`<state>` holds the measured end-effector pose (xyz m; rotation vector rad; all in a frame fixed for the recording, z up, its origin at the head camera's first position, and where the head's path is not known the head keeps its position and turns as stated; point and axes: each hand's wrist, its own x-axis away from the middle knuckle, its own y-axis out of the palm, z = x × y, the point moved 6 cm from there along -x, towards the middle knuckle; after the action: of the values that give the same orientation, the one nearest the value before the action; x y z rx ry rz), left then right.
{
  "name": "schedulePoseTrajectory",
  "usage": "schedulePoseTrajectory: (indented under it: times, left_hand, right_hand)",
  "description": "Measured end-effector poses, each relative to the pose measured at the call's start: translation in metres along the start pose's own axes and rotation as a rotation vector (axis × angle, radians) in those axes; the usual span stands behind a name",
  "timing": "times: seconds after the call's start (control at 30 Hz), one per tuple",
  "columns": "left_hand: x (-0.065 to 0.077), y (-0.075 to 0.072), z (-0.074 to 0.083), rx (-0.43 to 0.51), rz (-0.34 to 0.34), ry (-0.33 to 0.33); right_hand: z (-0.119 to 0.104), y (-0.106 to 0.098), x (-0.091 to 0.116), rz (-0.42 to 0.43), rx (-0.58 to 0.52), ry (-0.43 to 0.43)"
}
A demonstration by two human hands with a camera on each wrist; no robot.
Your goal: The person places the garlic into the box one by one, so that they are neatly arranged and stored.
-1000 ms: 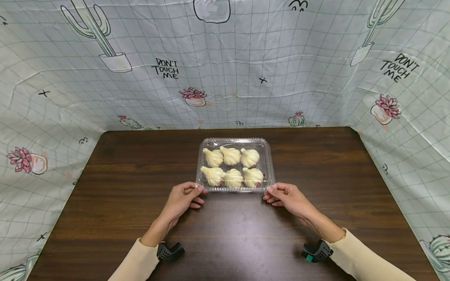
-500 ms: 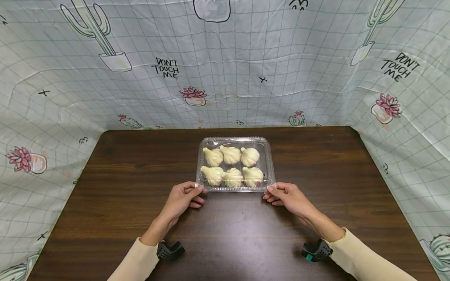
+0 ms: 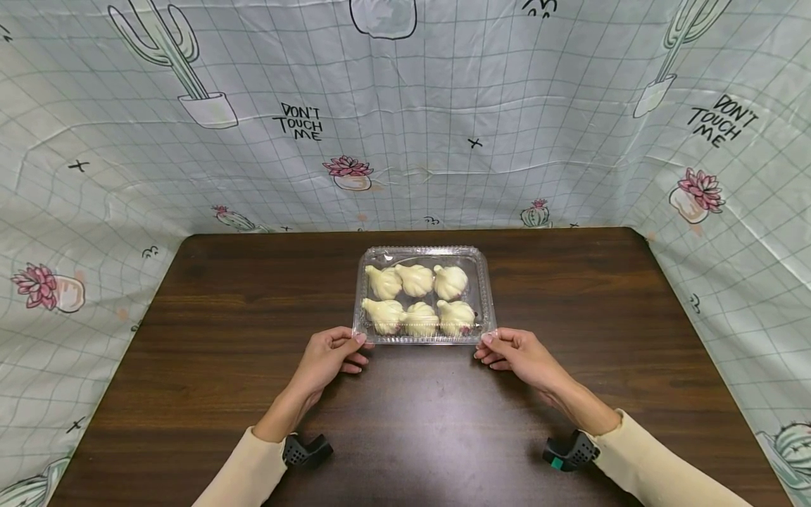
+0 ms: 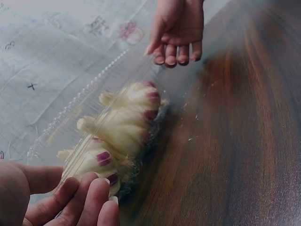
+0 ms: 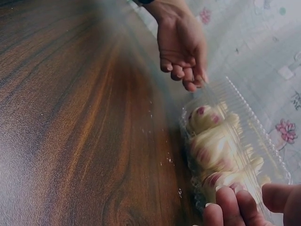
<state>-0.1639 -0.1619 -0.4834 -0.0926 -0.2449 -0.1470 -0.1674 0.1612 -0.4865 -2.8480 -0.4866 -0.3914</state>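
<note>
A clear plastic clamshell box (image 3: 423, 251) with a ridged rim stands in the middle of the head view, its lid down. Inside lie several pale garlic bulbs (image 3: 450, 282) in two rows, some with purple patches at the base. My left hand (image 3: 328, 359) pinches the near left corner of the box between thumb and fingers. At the near right corner, my right hand (image 3: 521, 359) pinches the rim the same way. The left wrist view shows the bulbs' purple-marked bases (image 4: 103, 157) through the plastic, with the right hand (image 4: 181, 35) at the far corner.
A dark brown wooden table (image 3: 253, 296) lies under the box. Small pale specks (image 5: 169, 161) dot its surface near the box. A white grid-patterned cloth (image 3: 418, 127) with cactus drawings hangs behind and along both sides. Each wrist carries a black camera (image 3: 308, 452).
</note>
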Motion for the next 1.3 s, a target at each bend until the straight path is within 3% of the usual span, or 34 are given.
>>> schedulePoseTrajectory:
  times: [0.7, 1.3]
  left_hand:
    - [0.0004, 0.0008, -0.0004, -0.019, -0.009, -0.008]
    - [0.0012, 0.0008, 0.0012, -0.019, -0.009, 0.0]
  right_hand:
    - [-0.0017, -0.0038, -0.0033, 0.02, 0.035, 0.012]
    - [-0.0034, -0.0029, -0.0019, 0.018, -0.03, -0.019]
